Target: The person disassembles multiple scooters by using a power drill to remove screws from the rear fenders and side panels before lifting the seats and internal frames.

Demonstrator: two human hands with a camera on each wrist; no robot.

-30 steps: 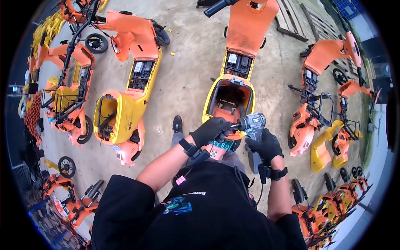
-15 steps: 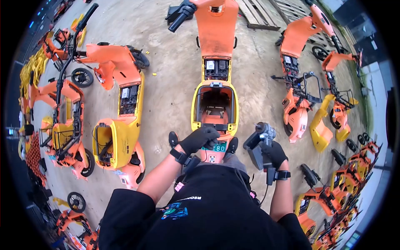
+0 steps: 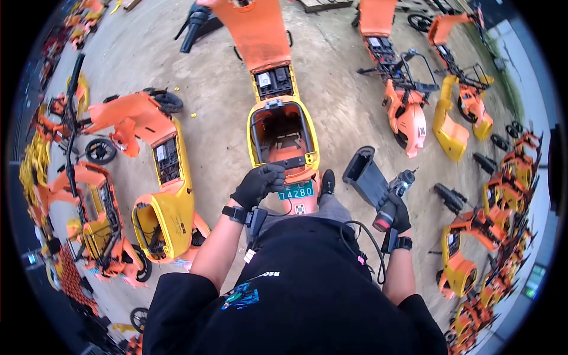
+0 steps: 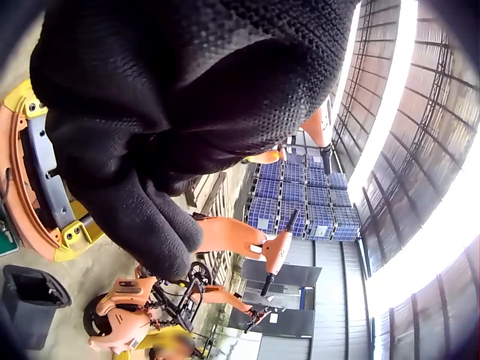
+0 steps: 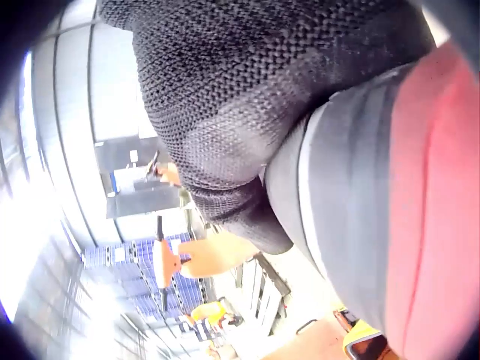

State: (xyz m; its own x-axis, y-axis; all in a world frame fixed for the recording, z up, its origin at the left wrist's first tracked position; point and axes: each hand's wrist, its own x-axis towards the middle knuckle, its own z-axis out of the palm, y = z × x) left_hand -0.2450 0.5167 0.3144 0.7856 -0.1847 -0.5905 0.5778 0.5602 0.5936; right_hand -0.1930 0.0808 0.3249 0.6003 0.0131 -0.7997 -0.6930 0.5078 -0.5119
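In the head view, my black-gloved left hand (image 3: 258, 184) is beside the rear of an orange and yellow scooter (image 3: 313, 142), above its green plate (image 3: 296, 190). Its fingers curl inward in the left wrist view (image 4: 150, 142); no held thing shows. My right hand (image 3: 397, 213) grips a grey power drill (image 3: 402, 182), bit pointing up and away from me. The drill's grey and red body (image 5: 337, 210) fills the right side of the right wrist view. A dark open container (image 3: 370, 180) is just left of the drill.
Partly stripped scooters stand at left (image 3: 165, 219) and right (image 3: 408, 112), with more in a row along the right edge (image 3: 503, 207). Loose wheels (image 3: 100, 151) and a yellow body panel (image 3: 449, 127) are on the concrete. Blue crates (image 4: 307, 195) are stacked in the background.
My left hand has left the drill's tip and moved left. My right hand has carried the drill right and lower, turning its front away. The view has shifted right, so the scooters appear further left.
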